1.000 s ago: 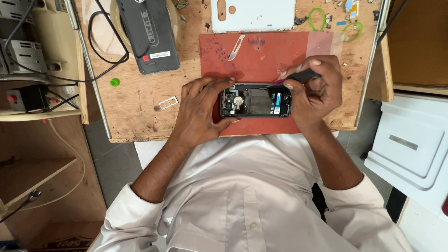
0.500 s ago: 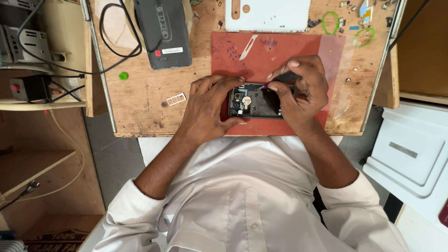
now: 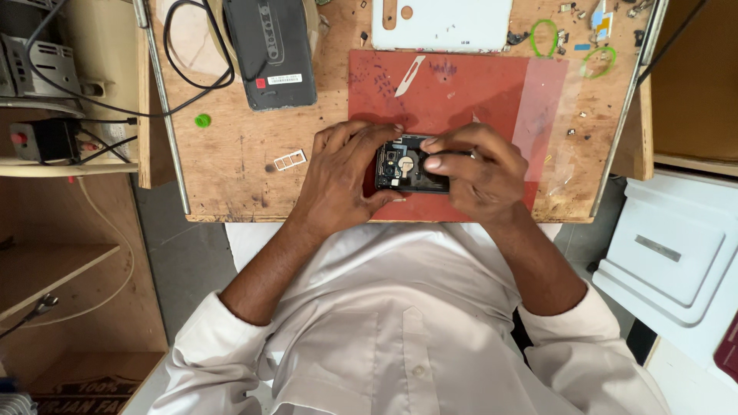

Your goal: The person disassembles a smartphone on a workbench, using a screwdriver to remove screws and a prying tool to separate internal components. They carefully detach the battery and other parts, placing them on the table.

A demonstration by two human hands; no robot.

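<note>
An opened black phone (image 3: pixel 401 165) with its inner parts showing lies on a red mat (image 3: pixel 461 88) at the near edge of a wooden board (image 3: pixel 231 169). My left hand (image 3: pixel 346 173) grips the phone's left end, fingers curled over its top edge. My right hand (image 3: pixel 480 173) covers the phone's right half, with the thumb pressed on the phone. Its fingers are closed around a dark tool that is almost entirely hidden.
A scalpel blade (image 3: pixel 410 75) lies on the mat. Behind it sit a white back cover (image 3: pixel 442 23), a dark device (image 3: pixel 269 50) with a black cable, two green rings (image 3: pixel 546 37) and small parts. A card tray (image 3: pixel 290 160) lies left. A white box (image 3: pixel 676 261) stands right.
My right hand has slid left over the phone and now hides most of it and the dark tool. My left hand keeps its grip. The view has shifted.
</note>
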